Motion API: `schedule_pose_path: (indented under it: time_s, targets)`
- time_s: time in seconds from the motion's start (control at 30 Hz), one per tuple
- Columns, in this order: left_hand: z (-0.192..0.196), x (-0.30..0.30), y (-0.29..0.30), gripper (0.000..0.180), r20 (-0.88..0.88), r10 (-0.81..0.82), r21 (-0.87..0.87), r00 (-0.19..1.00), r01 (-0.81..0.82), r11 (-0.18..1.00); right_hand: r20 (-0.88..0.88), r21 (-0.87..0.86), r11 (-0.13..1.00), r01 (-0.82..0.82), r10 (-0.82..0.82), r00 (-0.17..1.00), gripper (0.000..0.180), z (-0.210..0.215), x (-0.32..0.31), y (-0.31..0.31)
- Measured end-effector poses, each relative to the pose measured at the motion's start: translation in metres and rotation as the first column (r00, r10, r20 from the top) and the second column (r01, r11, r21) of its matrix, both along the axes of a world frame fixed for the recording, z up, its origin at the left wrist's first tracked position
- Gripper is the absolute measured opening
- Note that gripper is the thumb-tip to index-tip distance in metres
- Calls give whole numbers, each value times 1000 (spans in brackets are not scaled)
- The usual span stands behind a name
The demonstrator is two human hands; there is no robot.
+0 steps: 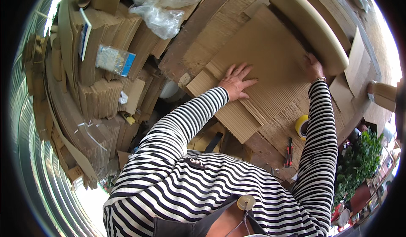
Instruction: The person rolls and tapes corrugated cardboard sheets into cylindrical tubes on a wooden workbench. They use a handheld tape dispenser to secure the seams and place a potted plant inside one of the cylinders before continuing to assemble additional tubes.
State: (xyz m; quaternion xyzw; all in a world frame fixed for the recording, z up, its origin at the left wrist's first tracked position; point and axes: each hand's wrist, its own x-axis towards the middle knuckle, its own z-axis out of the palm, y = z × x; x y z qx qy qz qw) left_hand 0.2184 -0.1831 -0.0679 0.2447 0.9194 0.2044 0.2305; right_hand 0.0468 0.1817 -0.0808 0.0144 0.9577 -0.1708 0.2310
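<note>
1. Fingers of my left hand (237,84) lie spread on the corrugated cardboard sheet (272,53).
2. My right hand (314,69) curls at its edge, fingers' grip unclear.
3. It's laid flat on the wooden table (278,132); what remains, I can't tell.

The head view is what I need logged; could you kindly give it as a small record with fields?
Left hand: spread, palm down, on brown corrugated cardboard
Right hand: by the cardboard's right edge, near a rounded brown roll; grip unclear
Near right forearm: yellow tape roll, red-and-black tool
Left side: stacked cardboard
Upper left: crumpled clear plastic
</note>
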Motion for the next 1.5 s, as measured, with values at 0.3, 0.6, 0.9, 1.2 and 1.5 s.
schedule_pose_path:
  time_s: [0.3,0.6,0.9,1.2,1.5]
  targets:
    - [-14,0,-3,78,-23,-84,-43,996,83,996,0,-88,992,-95,95,995,45,-79,-16,61]
    - [-4,2,6,82,23,-105,-111,994,107,988,138,158,961,-227,206,969,60,-43,-20,39]
    - [-17,14,6,88,-103,-73,-43,992,69,997,262,152,973,-176,132,956,75,-30,-35,14]
    - [10,4,24,87,-46,-43,-131,998,36,991,270,-5,999,33,-31,962,59,-53,-29,11]
    - [56,-21,95,122,205,42,-522,978,73,850,-218,191,978,83,-41,975,48,41,96,-86]
